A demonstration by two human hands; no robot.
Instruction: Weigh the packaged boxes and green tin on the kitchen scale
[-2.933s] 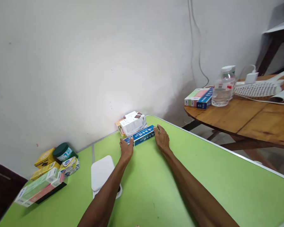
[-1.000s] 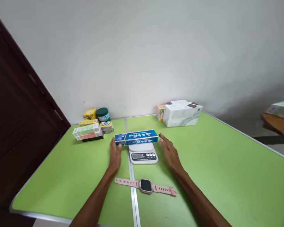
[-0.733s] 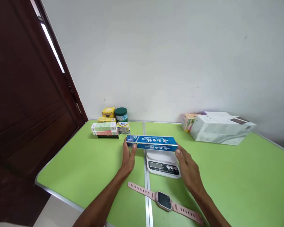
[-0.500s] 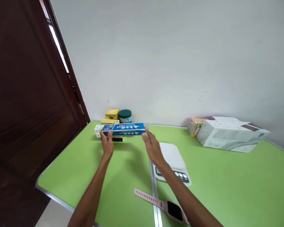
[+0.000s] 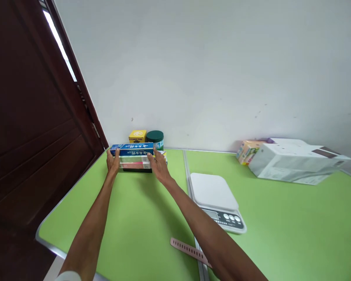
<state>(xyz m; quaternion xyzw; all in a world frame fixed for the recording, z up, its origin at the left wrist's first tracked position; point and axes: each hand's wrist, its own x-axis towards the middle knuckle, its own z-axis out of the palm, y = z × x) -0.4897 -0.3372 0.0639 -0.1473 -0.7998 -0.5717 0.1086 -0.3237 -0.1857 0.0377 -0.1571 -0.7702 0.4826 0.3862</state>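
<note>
Between my two hands is a long blue toothpaste box [image 5: 134, 149], lying level on top of a stack of other slim boxes [image 5: 131, 162] with white, green and pink sides. My left hand [image 5: 113, 160] grips its left end. At the right end, my right hand [image 5: 158, 164] presses with thumb and fingers. Just behind the stack stand a yellow box [image 5: 137, 136] and a round tub with a dark green lid [image 5: 155, 136]. The lowest part of the stack looks black.
A white kitchen scale [image 5: 215, 193] lies right of my right arm. A pink watch strap [image 5: 188, 249] lies partly under that forearm. Further right are a large white box [image 5: 298, 162] and a small orange box [image 5: 248, 151] by the wall. A dark door [image 5: 26, 136] borders the left.
Both hands have moved left with the blue toothpaste box, from in front of the stack onto its top. The view has shifted slightly; my right forearm now covers the watch face.
</note>
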